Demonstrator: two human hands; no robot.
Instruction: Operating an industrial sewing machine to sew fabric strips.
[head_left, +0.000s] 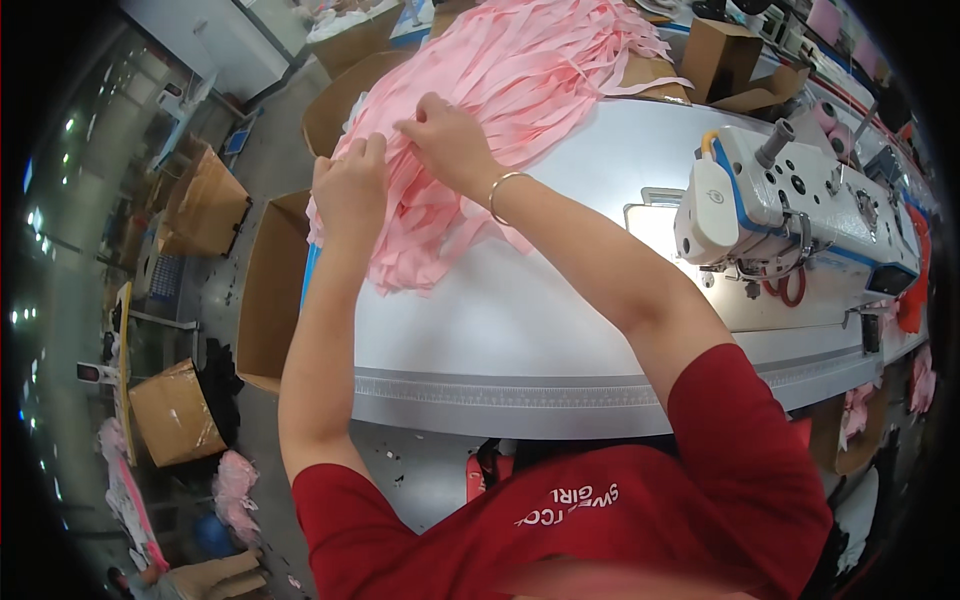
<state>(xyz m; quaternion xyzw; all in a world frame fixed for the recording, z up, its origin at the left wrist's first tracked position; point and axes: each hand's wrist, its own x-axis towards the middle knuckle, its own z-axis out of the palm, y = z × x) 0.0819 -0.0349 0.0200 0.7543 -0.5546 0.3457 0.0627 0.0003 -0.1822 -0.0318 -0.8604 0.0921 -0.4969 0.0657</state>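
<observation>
A large heap of long pink fabric strips (500, 75) spreads over the far left of the white table, some ends trailing toward me. Both my hands are raised over the heap's left side, close together but apart. My left hand (350, 190) has its fingers curled in a pinch at a pink fabric strip, which blends with the strips behind it. To its right, my right hand (448, 148), with a bangle at the wrist, also pinches at the pink fabric, thumb and forefinger pressed together. The exact bit between the fingertips is largely hidden.
A white sewing machine (800, 190) stands on the table's right, with red-handled scissors (788, 287) under it. A ruler strip (520, 390) runs along the near edge. Cardboard boxes stand left of the table (268, 290) and at the back right (722, 62).
</observation>
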